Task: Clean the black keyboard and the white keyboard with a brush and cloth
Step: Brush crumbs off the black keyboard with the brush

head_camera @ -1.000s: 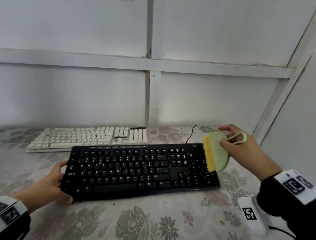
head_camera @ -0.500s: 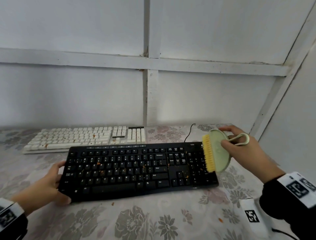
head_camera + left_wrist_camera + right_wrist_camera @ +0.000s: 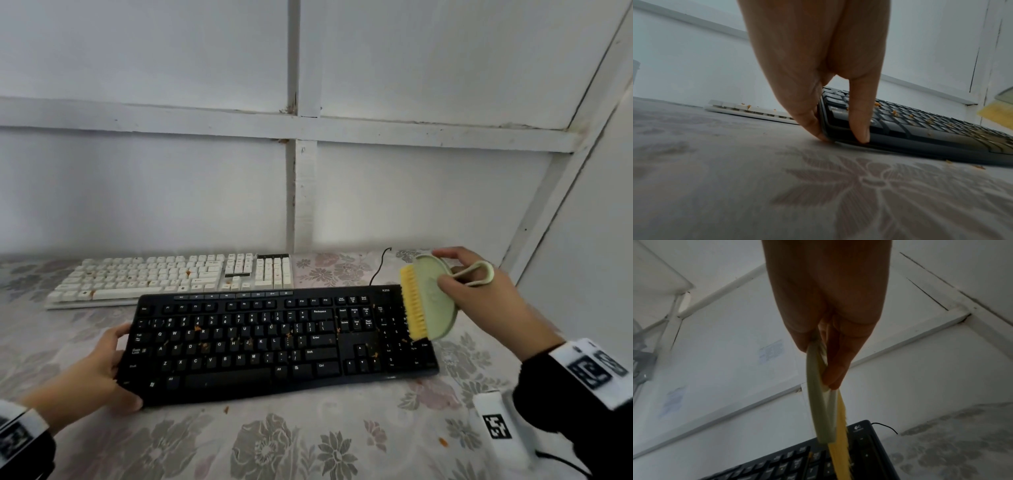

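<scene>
A black keyboard (image 3: 274,342) (image 3: 920,129) (image 3: 797,465) lies across the flowered tablecloth, dotted with orange crumbs. My left hand (image 3: 99,370) (image 3: 818,81) grips its left end, thumb on the near edge and fingers behind. My right hand (image 3: 479,291) (image 3: 828,305) holds a pale green brush (image 3: 433,294) (image 3: 818,402) with yellow bristles (image 3: 412,305) on its side, just above the keyboard's number pad. A white keyboard (image 3: 178,277) (image 3: 748,110), also crumbed, sits behind the black one by the wall. No cloth is in view.
White panelled walls close the back and the right side. A black cable (image 3: 378,267) runs from the black keyboard toward the wall. A white tagged device (image 3: 500,428) with a cord lies at the near right. Loose crumbs (image 3: 443,442) dot the tablecloth (image 3: 308,438).
The brush and right hand have stayed over the number pad, shifting only slightly. My left hand keeps its hold on the keyboard's left end. The head view has drifted a little.
</scene>
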`<state>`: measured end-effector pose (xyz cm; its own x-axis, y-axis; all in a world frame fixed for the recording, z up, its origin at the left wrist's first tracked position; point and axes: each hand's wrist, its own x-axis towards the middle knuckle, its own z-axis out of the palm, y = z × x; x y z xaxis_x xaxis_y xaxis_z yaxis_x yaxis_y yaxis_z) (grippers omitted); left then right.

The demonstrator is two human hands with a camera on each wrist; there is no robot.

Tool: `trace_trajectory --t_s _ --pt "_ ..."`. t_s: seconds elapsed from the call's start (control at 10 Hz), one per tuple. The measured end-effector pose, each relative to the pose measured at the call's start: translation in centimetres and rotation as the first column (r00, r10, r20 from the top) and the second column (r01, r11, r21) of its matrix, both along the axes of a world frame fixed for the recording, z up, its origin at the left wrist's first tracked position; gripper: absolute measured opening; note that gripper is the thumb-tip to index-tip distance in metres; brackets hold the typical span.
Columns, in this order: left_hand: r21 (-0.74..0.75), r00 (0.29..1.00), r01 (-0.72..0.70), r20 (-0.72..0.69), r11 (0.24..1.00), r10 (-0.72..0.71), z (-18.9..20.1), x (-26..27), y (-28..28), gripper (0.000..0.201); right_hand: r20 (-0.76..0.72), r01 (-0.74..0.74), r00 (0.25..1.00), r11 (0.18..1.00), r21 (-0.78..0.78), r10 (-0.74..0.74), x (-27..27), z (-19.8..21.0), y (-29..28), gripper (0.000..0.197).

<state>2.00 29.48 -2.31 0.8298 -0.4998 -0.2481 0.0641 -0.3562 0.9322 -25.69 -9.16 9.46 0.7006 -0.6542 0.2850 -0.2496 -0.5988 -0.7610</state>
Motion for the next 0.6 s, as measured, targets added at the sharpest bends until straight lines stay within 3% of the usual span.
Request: trace_trajectory --t_s 0.3,0.4,0.5,0.6 --pt "0.028 1.0 0.001 0.0 1.0 -0.001 -0.4 0.5 0.1 0.133 -0.155 -0.116 0.981 0.993 0.001 0.115 -2.1 -2.5 1.7 0.03" --pt "0.035 1.0 0.01 0.006 0.999 -0.01 -0.6 0.7 0.2 0.139 -0.14 -0.085 0.987 0.996 0.005 0.085 -2.6 -1.5 1.4 0.03" --pt "0.006 1.0 -0.005 -0.004 1.0 0.005 -0.6 0.6 0.1 0.127 -0.029 -0.034 0.999 0.999 0.015 0.034 -1.6 -0.4 1.2 0.03" --pt "0.013 1.0 -0.007 0.001 1.0 0.007 -0.7 0.6 0.2 0.126 -0.016 0.02 1.0 1.0 -0.011 -0.02 -0.2 -0.2 0.8 0.03"
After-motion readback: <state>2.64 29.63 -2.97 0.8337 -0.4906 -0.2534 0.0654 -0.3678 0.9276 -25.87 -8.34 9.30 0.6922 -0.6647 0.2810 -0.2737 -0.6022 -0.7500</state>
